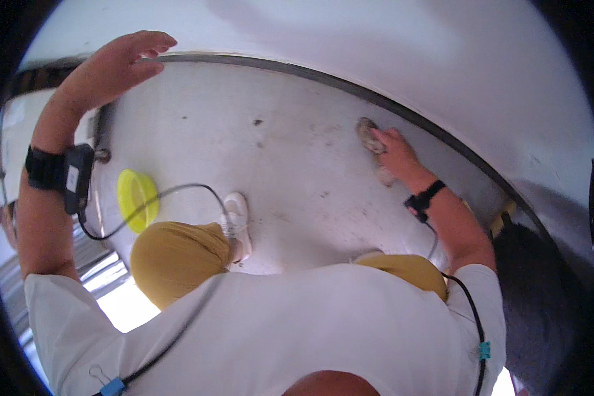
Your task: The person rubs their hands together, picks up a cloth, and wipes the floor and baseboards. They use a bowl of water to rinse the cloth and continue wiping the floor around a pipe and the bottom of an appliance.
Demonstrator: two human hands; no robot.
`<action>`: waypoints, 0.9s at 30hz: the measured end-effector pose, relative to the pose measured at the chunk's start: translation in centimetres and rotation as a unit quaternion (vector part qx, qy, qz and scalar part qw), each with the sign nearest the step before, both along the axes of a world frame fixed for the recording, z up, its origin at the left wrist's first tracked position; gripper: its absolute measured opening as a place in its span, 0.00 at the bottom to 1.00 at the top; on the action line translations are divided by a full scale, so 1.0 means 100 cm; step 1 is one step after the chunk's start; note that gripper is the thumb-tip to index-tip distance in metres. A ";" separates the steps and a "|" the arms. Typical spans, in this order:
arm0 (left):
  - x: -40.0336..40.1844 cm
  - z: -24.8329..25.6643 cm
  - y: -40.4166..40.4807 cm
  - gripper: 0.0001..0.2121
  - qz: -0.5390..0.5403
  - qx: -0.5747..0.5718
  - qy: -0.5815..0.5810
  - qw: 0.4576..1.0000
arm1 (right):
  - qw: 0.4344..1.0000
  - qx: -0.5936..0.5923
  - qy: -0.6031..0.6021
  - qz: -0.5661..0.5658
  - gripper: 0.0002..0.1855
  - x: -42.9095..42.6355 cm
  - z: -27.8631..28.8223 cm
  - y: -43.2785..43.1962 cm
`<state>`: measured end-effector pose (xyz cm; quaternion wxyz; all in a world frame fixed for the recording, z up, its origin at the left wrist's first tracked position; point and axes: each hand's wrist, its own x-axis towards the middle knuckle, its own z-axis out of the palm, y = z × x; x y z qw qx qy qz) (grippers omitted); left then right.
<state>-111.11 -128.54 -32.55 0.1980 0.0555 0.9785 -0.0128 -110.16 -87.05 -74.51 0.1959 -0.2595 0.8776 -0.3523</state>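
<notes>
My right hand (400, 156) grips a grimy, wadded rag (370, 135) against the pale grey floor (287, 163). One finger lies along the top of the rag, and part of it shows below the palm. Dark specks and smudges mark the floor around it and nearer my feet. Out to the upper left, my left hand (133, 59) holds nothing, its thumb apart from the bent fingers. It appears in front of the foot of the white wall (326, 39); whether it touches the wall I cannot tell.
A yellow plastic basin (137, 200) stands by my left knee, with a black cable (188, 186) crossing before it. A dark baseboard (321, 76) follows the wall. One white shoe (236, 220) is on the floor. At the right is a large dark object (534, 287), its kind unclear.
</notes>
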 end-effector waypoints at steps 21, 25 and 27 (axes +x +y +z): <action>0.093 -0.374 -0.306 0.32 0.163 -0.004 -0.043 0.986 | 0.964 0.041 -0.026 -0.262 0.26 -0.030 0.008 -0.062; 0.065 -0.431 -0.332 0.33 0.269 -0.019 0.046 0.962 | 0.866 0.178 0.042 -0.466 0.24 -0.039 -0.004 -0.028; 0.078 -0.449 -0.372 0.33 0.306 -0.073 0.079 0.946 | 0.832 0.283 0.007 -0.477 0.25 -0.063 -0.021 -0.043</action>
